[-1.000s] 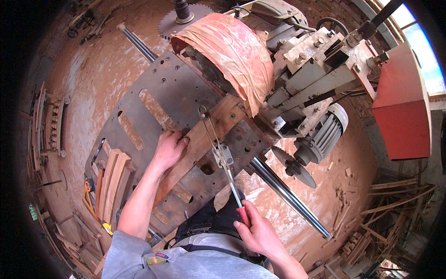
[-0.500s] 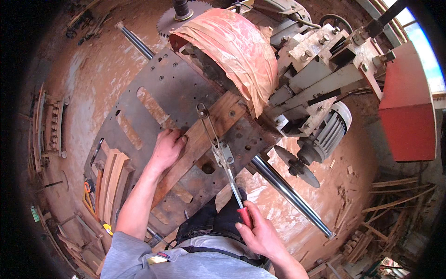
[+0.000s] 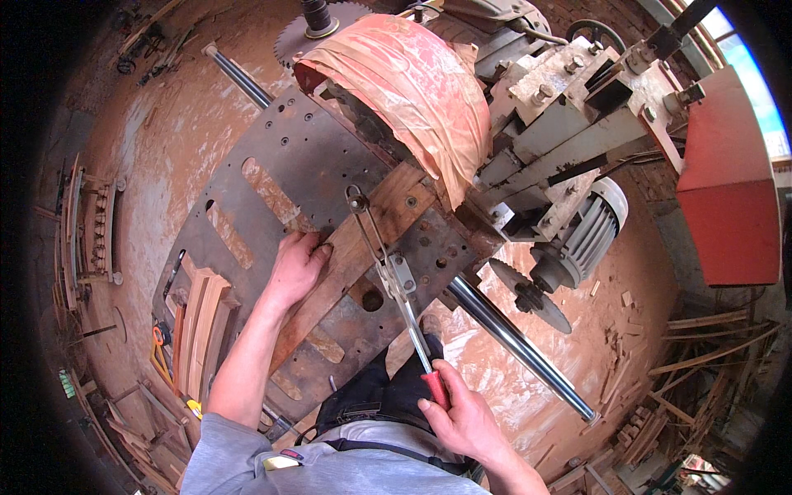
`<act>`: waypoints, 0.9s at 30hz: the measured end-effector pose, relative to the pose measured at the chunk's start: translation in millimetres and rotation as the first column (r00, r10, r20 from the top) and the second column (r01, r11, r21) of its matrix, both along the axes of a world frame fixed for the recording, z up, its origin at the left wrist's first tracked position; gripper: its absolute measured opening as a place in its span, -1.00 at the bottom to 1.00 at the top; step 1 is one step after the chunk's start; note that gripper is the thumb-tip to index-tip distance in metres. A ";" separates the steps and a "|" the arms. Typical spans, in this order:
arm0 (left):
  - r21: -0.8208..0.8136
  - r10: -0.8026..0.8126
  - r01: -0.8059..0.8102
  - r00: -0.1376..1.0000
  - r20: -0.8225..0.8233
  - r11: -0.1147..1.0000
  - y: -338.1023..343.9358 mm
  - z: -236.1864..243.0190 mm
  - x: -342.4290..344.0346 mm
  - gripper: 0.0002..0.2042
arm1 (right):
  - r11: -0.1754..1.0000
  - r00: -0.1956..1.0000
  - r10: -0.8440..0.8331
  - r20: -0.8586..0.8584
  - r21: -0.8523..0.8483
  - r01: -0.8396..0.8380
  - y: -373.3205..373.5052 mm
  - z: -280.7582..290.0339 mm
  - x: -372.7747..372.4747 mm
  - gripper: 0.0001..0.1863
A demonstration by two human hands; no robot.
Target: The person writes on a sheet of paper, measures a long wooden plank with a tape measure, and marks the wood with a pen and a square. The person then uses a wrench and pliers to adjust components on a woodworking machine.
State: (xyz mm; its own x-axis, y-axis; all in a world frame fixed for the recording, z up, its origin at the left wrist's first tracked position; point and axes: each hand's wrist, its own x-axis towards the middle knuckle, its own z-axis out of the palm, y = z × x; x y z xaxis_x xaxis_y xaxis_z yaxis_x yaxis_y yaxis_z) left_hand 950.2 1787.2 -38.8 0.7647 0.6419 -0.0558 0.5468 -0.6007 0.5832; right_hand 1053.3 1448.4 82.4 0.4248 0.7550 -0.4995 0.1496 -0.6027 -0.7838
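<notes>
A long brown wooden board [image 3: 351, 250] lies aslant on the dark steel machine table [image 3: 326, 161]. My left hand [image 3: 294, 268] is closed at the board's left edge, fingers curled against it. Over the board reaches a metal toggle clamp [image 3: 399, 279], its slotted arm ending near a small round tip above the wood. My right hand [image 3: 466, 417] grips the clamp's red handle [image 3: 435, 386], close to my body. The undersides of the fingers on the left are hidden.
Beyond the board sits a reddish hood [image 3: 400, 70] wrapped in tan tape. Saw blades show at the far side [image 3: 309, 37] and beneath a grey motor [image 3: 590, 235]. Curved wood pieces [image 3: 202, 322] stack at the table's left. A steel bar [image 3: 528, 351] juts out at right.
</notes>
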 end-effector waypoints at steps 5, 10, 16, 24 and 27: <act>0.023 0.005 -0.005 1.000 -0.010 1.000 -2.1 4.4 0.1 -0.72 | 1.000 1.000 0.000 -0.003 -0.028 0.000 2.1 0.2 -0.1 -0.37; 0.013 0.011 -0.011 1.000 -0.005 1.000 -1.4 8.0 -0.6 -0.72 | 1.000 1.000 -0.012 0.006 -0.024 0.012 2.6 -6.2 -2.6 -0.36; 0.029 -0.031 0.032 0.999 -0.020 0.999 -1.0 13.6 1.7 -0.70 | 0.995 0.998 -0.049 0.047 0.093 0.045 -2.9 -39.7 -9.0 -0.36; 0.034 -0.037 0.039 0.998 -0.053 0.999 -6.0 27.1 1.2 -0.68 | 0.997 0.992 -0.072 0.103 0.000 0.072 -9.1 -63.6 -14.1 -0.34; 0.041 -0.038 0.041 0.997 -0.067 0.998 -6.8 31.6 0.2 -0.68 | 0.997 0.988 -0.012 0.153 -0.077 0.024 -0.9 -54.2 -10.2 -0.35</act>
